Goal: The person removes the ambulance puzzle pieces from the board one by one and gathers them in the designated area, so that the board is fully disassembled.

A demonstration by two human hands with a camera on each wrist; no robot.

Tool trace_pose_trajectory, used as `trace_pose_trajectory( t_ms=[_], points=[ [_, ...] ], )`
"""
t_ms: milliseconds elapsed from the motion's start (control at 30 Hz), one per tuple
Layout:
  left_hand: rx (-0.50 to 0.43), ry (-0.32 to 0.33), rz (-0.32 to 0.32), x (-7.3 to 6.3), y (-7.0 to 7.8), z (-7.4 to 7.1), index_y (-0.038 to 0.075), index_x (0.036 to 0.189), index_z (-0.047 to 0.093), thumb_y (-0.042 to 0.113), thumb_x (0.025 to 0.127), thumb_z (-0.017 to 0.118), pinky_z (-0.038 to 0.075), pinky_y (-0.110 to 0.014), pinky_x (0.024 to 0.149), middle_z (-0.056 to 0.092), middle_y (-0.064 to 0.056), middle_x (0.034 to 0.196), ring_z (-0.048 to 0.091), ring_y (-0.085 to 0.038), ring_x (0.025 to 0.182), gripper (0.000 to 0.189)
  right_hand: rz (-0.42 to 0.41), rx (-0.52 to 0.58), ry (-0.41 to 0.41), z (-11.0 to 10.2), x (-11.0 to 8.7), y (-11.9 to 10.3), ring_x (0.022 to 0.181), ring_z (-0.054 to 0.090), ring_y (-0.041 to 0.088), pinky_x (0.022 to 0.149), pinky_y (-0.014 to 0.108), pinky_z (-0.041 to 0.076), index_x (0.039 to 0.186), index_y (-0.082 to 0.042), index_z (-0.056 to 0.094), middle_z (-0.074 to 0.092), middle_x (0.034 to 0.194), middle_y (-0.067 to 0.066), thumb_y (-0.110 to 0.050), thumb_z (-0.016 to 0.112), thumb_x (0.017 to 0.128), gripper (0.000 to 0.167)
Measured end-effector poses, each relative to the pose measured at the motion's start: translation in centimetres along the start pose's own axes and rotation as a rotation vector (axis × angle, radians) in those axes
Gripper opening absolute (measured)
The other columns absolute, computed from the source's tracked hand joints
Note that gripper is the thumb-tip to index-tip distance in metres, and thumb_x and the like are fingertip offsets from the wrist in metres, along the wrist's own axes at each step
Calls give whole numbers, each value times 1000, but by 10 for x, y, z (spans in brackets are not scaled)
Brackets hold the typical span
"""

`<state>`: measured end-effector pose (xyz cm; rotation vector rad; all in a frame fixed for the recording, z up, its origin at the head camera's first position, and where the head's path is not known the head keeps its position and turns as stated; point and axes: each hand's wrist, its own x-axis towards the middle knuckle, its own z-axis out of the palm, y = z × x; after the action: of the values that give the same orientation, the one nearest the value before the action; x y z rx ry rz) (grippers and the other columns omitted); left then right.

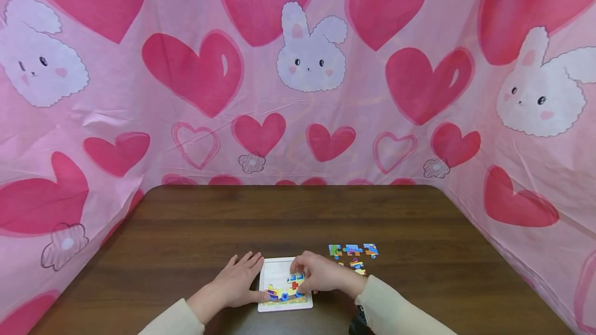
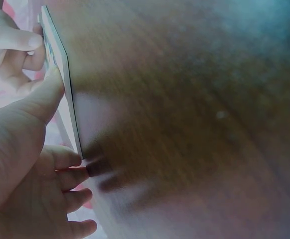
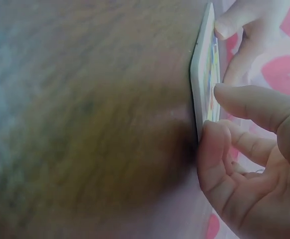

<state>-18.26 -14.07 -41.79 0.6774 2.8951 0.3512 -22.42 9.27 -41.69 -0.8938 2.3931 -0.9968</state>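
Observation:
A white-framed puzzle tray point(image 1: 274, 309) lies near the table's front edge, with colourful pieces fitted along its lower part and right side. My left hand point(image 1: 237, 280) rests at its left side, the thumb on the lower-left of the frame and the other fingers spread on the table. My right hand point(image 1: 321, 272) reaches over the tray's right side, fingers bent; in the right wrist view its thumb point(image 3: 234, 99) touches the puzzle face and a fingertip point(image 3: 212, 130) is at the tray's edge. I cannot tell whether it pinches a piece.
Several loose jigsaw pieces point(image 1: 352, 249) lie on the brown wooden table point(image 1: 223, 216) beyond and right of the right hand, the nearer ones partly hidden by it. A dark wrist strap point(image 1: 359, 319) shows by the right sleeve. Pink heart-and-bunny cloth point(image 1: 307, 105) surrounds the table.

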Motion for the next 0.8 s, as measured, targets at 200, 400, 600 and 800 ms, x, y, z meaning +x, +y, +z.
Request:
trace_pose_trajectory(
  t_ms=[200, 400, 600, 800],
  points=[
    [-3, -7, -4, 1, -1, 0, -6, 131, 45, 55, 76, 65, 21, -58, 100, 42, -20, 136, 32, -39, 128, 85, 9, -88, 11, 2, 0, -3, 47, 45, 6, 45, 21, 43, 90, -10, 57, 43, 86, -3, -6, 77, 72, 27],
    [-2, -10, 1, 1, -2, 1, -5, 132, 45, 56, 76, 65, 21, -58, 100, 41, -20, 137, 31, -39, 128, 85, -25, -194, 12, 2, 1, -3, 62, 44, 4, 58, 19, 38, 89, -14, 54, 43, 86, -6, -11, 77, 72, 29],
    [-8, -14, 3, 0, -1, 0, -6, 132, 44, 56, 77, 64, 20, -58, 100, 41, -21, 137, 31, -39, 128, 85, -38, -174, 17, 1, 2, -2, 65, 44, 6, 59, 20, 38, 91, -16, 51, 44, 84, -6, -11, 78, 72, 33],
    [-12, -24, -2, 1, -1, 0, -5, 133, 44, 57, 77, 63, 20, -58, 100, 40, -20, 138, 31, -39, 128, 86, -51, -131, 12, -2, 2, -1, 63, 44, 6, 57, 20, 38, 91, -16, 52, 47, 80, -5, -7, 77, 72, 32]
  ],
)
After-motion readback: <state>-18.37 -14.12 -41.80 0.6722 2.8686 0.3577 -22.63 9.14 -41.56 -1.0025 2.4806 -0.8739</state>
